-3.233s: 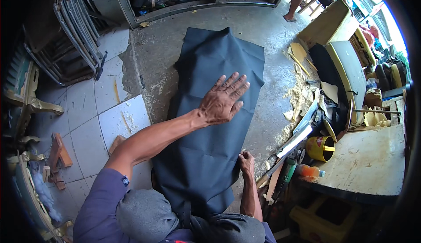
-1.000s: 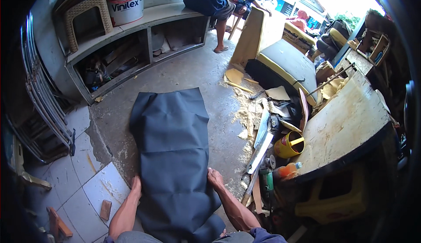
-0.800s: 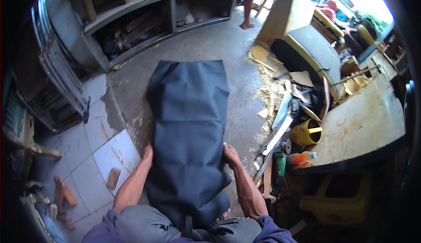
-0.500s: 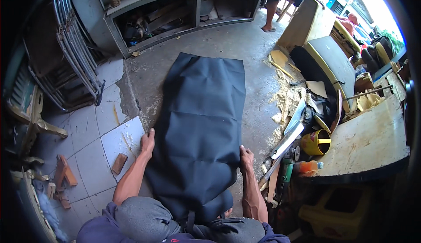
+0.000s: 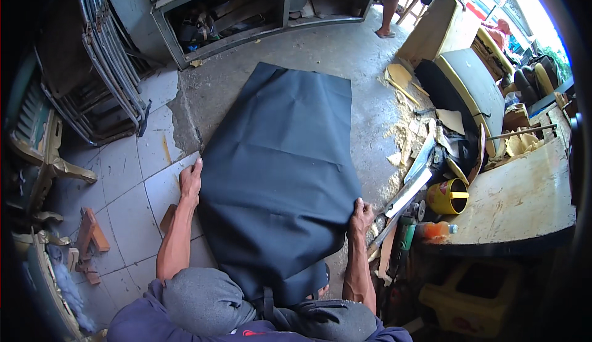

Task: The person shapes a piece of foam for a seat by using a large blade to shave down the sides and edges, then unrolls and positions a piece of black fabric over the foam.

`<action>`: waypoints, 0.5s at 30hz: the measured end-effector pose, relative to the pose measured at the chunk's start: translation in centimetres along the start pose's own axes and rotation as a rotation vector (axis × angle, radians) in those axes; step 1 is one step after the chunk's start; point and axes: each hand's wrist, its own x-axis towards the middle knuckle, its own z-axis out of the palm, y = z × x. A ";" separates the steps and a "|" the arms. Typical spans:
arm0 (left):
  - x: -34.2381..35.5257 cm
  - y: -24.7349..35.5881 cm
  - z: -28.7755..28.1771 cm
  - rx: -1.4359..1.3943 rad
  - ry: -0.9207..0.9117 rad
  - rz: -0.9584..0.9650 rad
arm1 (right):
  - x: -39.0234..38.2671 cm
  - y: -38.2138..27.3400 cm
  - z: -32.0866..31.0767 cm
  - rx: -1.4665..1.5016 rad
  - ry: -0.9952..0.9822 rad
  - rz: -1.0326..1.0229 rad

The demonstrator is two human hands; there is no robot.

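Note:
A large sheet of black upholstery material [image 5: 283,157], perhaps synthetic leather, stretches out over the floor from my knees. Creases cross it, and its near end bunches up between my legs. My left hand [image 5: 190,180] is closed on its left edge, thumb on top. Opposite, my right hand [image 5: 362,215] pinches the right edge, fingers curled. Both hands hold the sheet spread between them; the far end lies on the concrete. Part of a foot shows beside the near end.
Folded metal chairs [image 5: 111,64] lean at the left, with wood blocks [image 5: 92,231] on the tiles. Rightward lie foam scraps [image 5: 404,135], an angle grinder [image 5: 407,234], a yellow tub [image 5: 447,197], an orange bottle [image 5: 435,230] and a board [image 5: 512,200]. Another person's leg [image 5: 389,15] shows beyond.
My hands have moved apart, the left outward and farther off, the right outward and slightly forward. Between them the black sheet is pulled wider, and its far end has shifted a little.

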 end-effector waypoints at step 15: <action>-1.7 -4.2 -0.1 -0.439 -0.640 -0.730 | 0.1 2.7 -0.8 0.395 -0.394 0.427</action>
